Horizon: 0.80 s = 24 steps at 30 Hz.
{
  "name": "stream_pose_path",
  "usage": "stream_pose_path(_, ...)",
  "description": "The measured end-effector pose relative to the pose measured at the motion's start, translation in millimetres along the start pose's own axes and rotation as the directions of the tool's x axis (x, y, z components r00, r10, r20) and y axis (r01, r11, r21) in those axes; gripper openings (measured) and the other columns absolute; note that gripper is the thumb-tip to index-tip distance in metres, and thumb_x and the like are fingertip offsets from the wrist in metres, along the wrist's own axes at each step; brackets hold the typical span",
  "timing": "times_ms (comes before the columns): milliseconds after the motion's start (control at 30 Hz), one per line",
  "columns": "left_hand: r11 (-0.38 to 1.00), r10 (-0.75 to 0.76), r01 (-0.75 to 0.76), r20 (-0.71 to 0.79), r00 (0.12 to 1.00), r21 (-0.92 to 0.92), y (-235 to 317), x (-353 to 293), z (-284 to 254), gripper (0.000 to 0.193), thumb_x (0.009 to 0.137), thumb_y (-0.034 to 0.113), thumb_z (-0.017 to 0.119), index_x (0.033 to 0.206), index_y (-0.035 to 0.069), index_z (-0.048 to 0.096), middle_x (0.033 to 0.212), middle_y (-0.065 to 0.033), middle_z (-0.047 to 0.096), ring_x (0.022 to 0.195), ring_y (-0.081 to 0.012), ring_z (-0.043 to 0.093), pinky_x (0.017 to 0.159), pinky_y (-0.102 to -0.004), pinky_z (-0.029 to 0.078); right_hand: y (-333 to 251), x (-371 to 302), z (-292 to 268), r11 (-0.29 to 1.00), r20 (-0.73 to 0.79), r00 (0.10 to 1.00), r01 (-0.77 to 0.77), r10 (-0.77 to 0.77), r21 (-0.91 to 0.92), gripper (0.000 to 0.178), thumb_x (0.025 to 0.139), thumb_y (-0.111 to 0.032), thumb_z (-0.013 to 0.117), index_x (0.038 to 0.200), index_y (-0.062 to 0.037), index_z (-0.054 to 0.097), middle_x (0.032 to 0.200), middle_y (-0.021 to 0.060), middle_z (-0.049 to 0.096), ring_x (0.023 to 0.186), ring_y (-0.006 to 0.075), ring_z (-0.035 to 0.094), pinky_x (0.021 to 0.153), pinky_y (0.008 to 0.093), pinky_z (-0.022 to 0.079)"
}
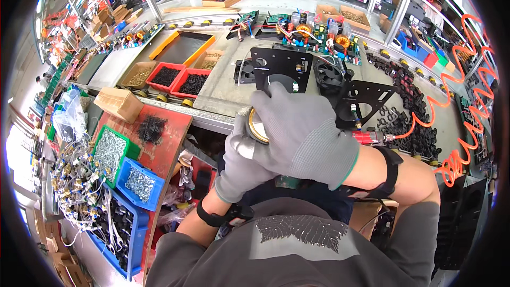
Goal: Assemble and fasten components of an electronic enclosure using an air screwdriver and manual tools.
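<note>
Both my hands wear grey knit gloves and meet in front of my chest, at the near edge of the bench. My left hand (pixel 240 166) is closed around a round piece with a brass-coloured rim (pixel 258 127); its exact kind is partly hidden. My right hand (pixel 305 133) lies over the left, its fingers curled and closed against the same piece. Just beyond them stands a black metal panel (pixel 281 64) with a round cutout. Black fans (pixel 328 74) and another black panel (pixel 374 93) are to its right. Beside my right wrist lies a red air tool (pixel 367 137).
An orange coiled hose (pixel 451 127) runs from the tool at right. Small black parts (pixel 411 90) are heaped there. Circuit boards with copper coils (pixel 305 33) line the back. Red bins (pixel 190 81) stand left. On a red side table sit green (pixel 110 149) and blue bins (pixel 139 183) of screws.
</note>
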<state>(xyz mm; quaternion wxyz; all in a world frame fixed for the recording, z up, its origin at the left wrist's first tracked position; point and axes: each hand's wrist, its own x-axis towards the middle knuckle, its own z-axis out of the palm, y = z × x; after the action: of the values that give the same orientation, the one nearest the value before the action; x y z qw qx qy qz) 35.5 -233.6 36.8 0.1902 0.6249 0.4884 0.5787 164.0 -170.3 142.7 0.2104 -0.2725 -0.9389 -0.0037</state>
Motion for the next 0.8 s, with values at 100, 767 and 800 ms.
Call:
stream_pose_path(100, 0.993, -0.052, 0.044, 0.074, 0.996, 0.113, -3.9, 1.2, -2.0, 0.087, 0.063, 0.017, 0.090, 0.130, -0.005, 0.038, 0.117, -0.0126, 0.062, 0.107, -0.0194, 0.064, 0.091, -0.0320, 0.051, 4.5, 1.1, 4.1, 0.997, -0.061, 0.997, 0.056, -0.053, 0.050, 0.051, 0.074, -0.050, 0.074, 0.097, -0.0065, 0.059, 0.083, 0.0134, 0.055, 0.061, 0.0296, 0.063, 0.051, 0.0381, 0.048)
stream_pose_path(767, 0.578, -0.379, 0.500, 0.331, 0.864, -0.644, -3.7, 23.5, 4.2, 0.097, 0.060, 0.019, 0.090, 0.136, 0.002, 0.033, 0.125, -0.0104, 0.056, 0.115, -0.0190, 0.059, 0.098, -0.0334, 0.048, 31.1, 2.2, -3.9, 0.988, -0.048, 0.990, 0.136, -0.132, 0.077, 0.053, 0.075, -0.051, 0.071, 0.099, -0.0050, 0.062, 0.086, 0.0127, 0.059, 0.068, 0.0314, 0.065, 0.056, 0.0410, 0.051)
stream_pose_path(800, 0.350, -0.431, 0.565, 0.407, 0.805, -0.747, -12.8, 28.7, 6.3, 0.097, 0.061, 0.017, 0.090, 0.137, 0.002, 0.033, 0.127, -0.0102, 0.055, 0.116, -0.0186, 0.057, 0.099, -0.0336, 0.047, 30.8, 6.1, -0.9, 0.996, -0.063, 0.994, 0.086, -0.085, 0.016, 0.049, 0.075, -0.048, 0.073, 0.098, -0.0061, 0.060, 0.084, 0.0100, 0.057, 0.062, 0.0314, 0.061, 0.052, 0.0400, 0.048)
